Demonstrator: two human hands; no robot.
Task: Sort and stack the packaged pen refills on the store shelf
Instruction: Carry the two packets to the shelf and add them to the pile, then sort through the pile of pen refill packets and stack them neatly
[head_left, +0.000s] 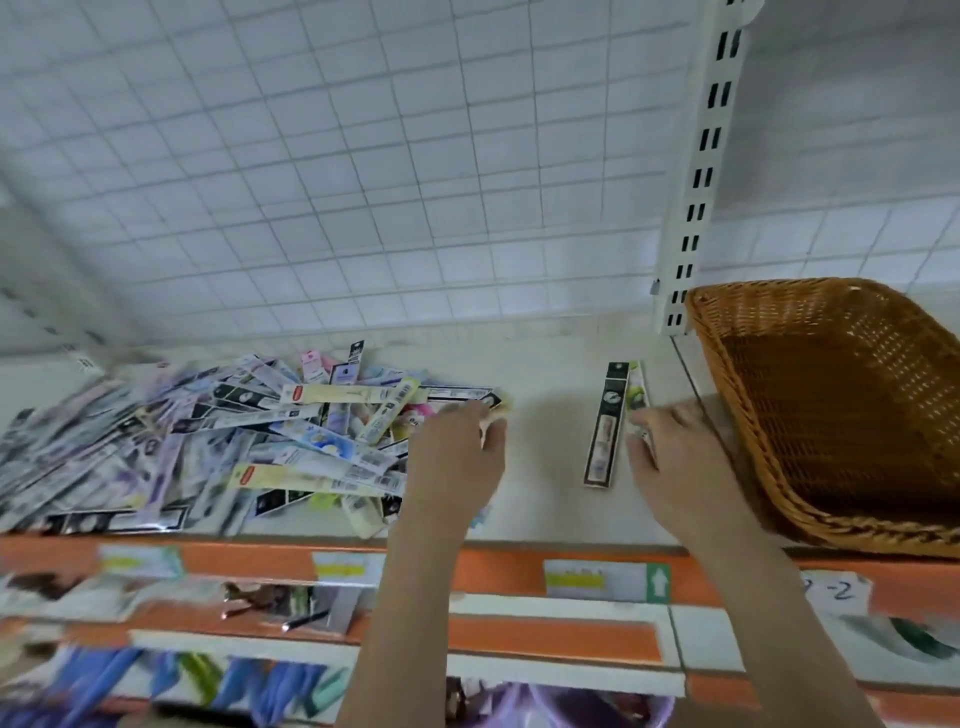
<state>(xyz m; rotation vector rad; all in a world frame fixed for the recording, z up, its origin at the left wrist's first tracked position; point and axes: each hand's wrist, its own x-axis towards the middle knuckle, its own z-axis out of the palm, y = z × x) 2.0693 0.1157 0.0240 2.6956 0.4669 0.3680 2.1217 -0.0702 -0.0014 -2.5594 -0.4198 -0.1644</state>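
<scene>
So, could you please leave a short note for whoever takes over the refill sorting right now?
Left hand: at the right edge of the mixed pile, pinching a packet.
Right hand: holds the green packet, setting it beside the black packet.
Done: only those two are laid side by side, left of the wicker basket.
Left: nearly the whole pile remains unsorted.

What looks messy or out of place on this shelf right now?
The pile of refill packs at the left of the shelf lies jumbled, packs crossing at all angles. The wicker basket at the right is tipped, its opening facing the packs. Only two packs lie side by side.
</scene>
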